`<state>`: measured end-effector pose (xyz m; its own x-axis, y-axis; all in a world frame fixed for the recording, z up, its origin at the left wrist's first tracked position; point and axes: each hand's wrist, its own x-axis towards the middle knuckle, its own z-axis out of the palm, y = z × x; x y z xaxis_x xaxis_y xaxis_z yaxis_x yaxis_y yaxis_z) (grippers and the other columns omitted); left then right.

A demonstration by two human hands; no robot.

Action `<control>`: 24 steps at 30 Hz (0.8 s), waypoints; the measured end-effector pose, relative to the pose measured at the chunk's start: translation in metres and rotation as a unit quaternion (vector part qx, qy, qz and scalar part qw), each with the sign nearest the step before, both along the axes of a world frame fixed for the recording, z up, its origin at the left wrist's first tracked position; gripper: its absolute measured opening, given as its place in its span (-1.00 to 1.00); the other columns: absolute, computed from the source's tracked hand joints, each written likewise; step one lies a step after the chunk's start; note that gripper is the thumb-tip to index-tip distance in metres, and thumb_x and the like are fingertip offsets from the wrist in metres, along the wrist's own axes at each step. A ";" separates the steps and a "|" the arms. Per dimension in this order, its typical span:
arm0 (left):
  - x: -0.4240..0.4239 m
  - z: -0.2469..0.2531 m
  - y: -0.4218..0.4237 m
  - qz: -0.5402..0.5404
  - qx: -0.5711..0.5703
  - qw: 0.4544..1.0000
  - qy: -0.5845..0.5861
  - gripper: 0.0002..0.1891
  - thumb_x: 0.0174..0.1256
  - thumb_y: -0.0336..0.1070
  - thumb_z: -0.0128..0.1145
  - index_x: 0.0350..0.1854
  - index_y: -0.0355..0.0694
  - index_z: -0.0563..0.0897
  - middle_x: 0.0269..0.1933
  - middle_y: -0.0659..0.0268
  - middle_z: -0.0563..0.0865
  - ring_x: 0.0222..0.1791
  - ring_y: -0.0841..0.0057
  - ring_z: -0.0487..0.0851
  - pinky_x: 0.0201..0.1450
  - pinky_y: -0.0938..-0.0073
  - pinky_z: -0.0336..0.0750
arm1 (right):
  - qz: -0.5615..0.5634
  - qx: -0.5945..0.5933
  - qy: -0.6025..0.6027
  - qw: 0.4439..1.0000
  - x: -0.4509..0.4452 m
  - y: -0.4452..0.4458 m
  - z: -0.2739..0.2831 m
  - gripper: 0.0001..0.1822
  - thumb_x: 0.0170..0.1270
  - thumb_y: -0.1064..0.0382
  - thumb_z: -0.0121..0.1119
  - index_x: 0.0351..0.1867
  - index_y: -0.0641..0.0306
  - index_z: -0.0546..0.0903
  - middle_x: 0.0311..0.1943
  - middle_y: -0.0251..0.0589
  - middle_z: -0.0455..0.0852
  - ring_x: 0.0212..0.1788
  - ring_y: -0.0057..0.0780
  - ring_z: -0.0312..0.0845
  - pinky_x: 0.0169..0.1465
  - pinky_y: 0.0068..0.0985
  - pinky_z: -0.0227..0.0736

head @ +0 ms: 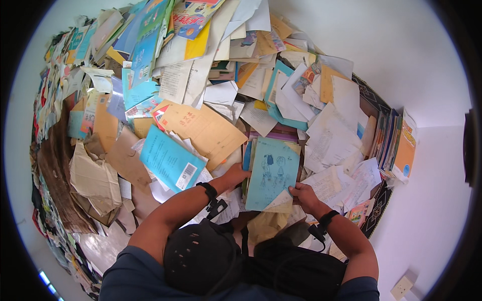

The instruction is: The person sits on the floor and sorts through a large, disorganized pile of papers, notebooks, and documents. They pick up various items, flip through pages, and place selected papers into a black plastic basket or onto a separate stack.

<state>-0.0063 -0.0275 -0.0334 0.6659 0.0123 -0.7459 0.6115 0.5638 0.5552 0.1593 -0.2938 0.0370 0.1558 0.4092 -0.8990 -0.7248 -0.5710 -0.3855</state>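
Observation:
My two hands hold a stack of thin books and booklets between them, just in front of my lap. On top lies a blue-green booklet (273, 171) with pen drawings of figures and a folded lower corner. My left hand (240, 176) grips the stack's left edge, its fingertips partly hidden. At the lower right edge, my right hand (304, 195) has its thumb on the cover and its other fingers underneath. Left of the stack lie a bright blue booklet (171, 158) with a barcode and a tan exercise book (203, 131) with red print.
Loose papers (331, 139) and books are heaped ahead and to both sides. A row of upright books (388, 139) stands at the right by the white wall (433, 169). Crumpled brown paper (96, 180) and a dark brown sheet (56, 177) lie at the left.

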 end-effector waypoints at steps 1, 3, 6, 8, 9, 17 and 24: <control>0.000 -0.001 0.001 0.007 -0.018 1.000 0.003 -0.56 0.22 -0.40 0.32 0.16 -0.39 0.64 0.07 0.15 0.76 0.03 0.35 0.73 0.18 0.32 0.57 | 0.015 -0.002 -0.016 1.000 0.001 0.002 -0.002 -0.70 0.55 0.21 0.13 0.15 0.32 0.65 -0.02 -0.24 0.79 -0.06 -0.33 0.76 0.10 -0.27 0.68; 0.000 0.001 0.004 0.044 -0.108 0.993 0.014 -0.53 0.23 -0.38 0.32 0.21 -0.37 0.62 0.12 0.14 0.74 0.06 0.34 0.72 0.20 0.31 0.56 | 0.047 -0.005 -0.047 0.998 0.005 0.008 -0.007 -0.70 0.57 0.21 0.10 0.15 0.34 0.63 -0.03 -0.21 0.78 -0.06 -0.29 0.77 0.07 -0.25 0.70; 0.002 0.012 0.012 0.098 -0.254 0.962 0.022 -0.47 0.26 -0.33 0.34 0.28 -0.35 0.57 0.20 0.13 0.71 0.13 0.35 0.69 0.24 0.30 0.54 | 0.019 -0.040 -0.055 0.998 0.007 0.013 -0.006 -0.75 0.54 0.24 0.14 0.05 0.36 0.67 -0.12 -0.17 0.80 -0.21 -0.31 0.79 -0.08 -0.26 0.74; 0.011 0.028 0.010 0.094 -0.263 0.960 0.009 -0.43 0.29 -0.29 0.37 0.33 -0.34 0.54 0.25 0.14 0.69 0.18 0.37 0.67 0.27 0.31 0.52 | 0.137 -0.086 -0.150 0.975 0.010 0.017 -0.003 -0.70 0.49 0.13 0.18 -0.12 0.38 0.72 -0.25 -0.12 0.82 -0.30 -0.25 0.80 -0.15 -0.22 0.72; 0.010 0.030 0.008 0.070 -0.187 0.980 -0.017 -0.42 0.29 -0.27 0.39 0.34 -0.34 0.54 0.26 0.15 0.69 0.19 0.39 0.67 0.28 0.31 0.52 | 0.198 -0.104 -0.196 0.955 0.010 0.024 -0.001 -0.65 0.47 0.08 0.20 -0.20 0.39 0.75 -0.31 -0.09 0.83 -0.34 -0.22 0.80 -0.19 -0.20 0.71; 0.005 0.035 -0.001 0.019 0.001 0.999 -0.043 -0.49 0.24 -0.30 0.47 0.22 -0.33 0.63 0.11 0.20 0.77 0.08 0.43 0.74 0.18 0.34 0.61 | 0.460 0.000 -0.527 0.715 0.021 0.146 0.051 -0.61 0.31 -0.01 0.21 -0.22 0.35 0.70 -0.31 0.08 0.78 -0.25 0.15 0.72 -0.12 -0.05 0.62; 0.006 0.023 -0.004 -0.005 0.072 0.996 -0.055 -0.35 0.19 -0.29 0.51 0.33 -0.28 0.54 0.18 0.21 0.72 0.16 0.46 0.67 0.22 0.34 0.56 | 0.262 0.130 -0.659 0.693 -0.016 0.258 0.009 -0.52 0.24 0.04 0.31 0.11 0.20 0.54 -0.27 -0.01 0.78 -0.20 0.14 0.70 -0.09 -0.04 0.56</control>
